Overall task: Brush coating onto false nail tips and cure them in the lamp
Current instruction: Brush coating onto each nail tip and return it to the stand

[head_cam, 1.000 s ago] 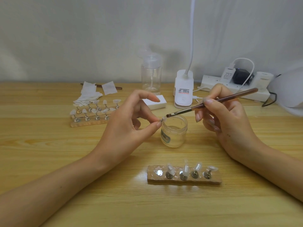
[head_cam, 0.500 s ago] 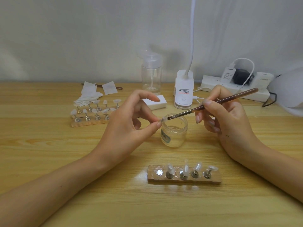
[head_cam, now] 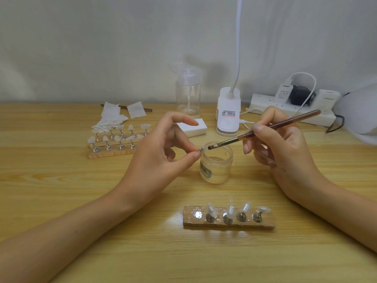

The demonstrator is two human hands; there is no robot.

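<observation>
Barely anything has shifted in the last second. The brush (head_cam: 275, 125) bristles have dropped a hair and now sit over the mouth of the jar (head_cam: 216, 168), just beside the nail tip (head_cam: 202, 149). Can't tell if they're touching it.

Light wood-grain table (head_cam: 61, 190) under everything. My left hand (head_cam: 155, 160) pinches that one clear tip between thumb and a fingertip, right at the jar's left rim. My right hand (head_cam: 281, 152) grips the brown brush like a pen.

Back by the wall there's one white power strip (head_cam: 263, 101) with plugs in it, one white clip lamp (head_cam: 228, 111) with a bendy neck, and one clear pump bottle (head_cam: 188, 97). No idea if anything's in the bottle.

The jar is round, see-through, labelled and lidless, with what looks like a shallow clear layer low inside.

Two rough wooden blocks. The near block (head_cam: 228, 223) has four metal stands, each holding a translucent tip, plus one bare shiny disc (head_cam: 197, 214) at its left end. The far block (head_cam: 110, 153) has two crowded rows of stands with tips, too bunched to count.

White wipes (head_cam: 111, 119) are piled behind the far block, and one small white bar (head_cam: 193, 129) lies nearby.
</observation>
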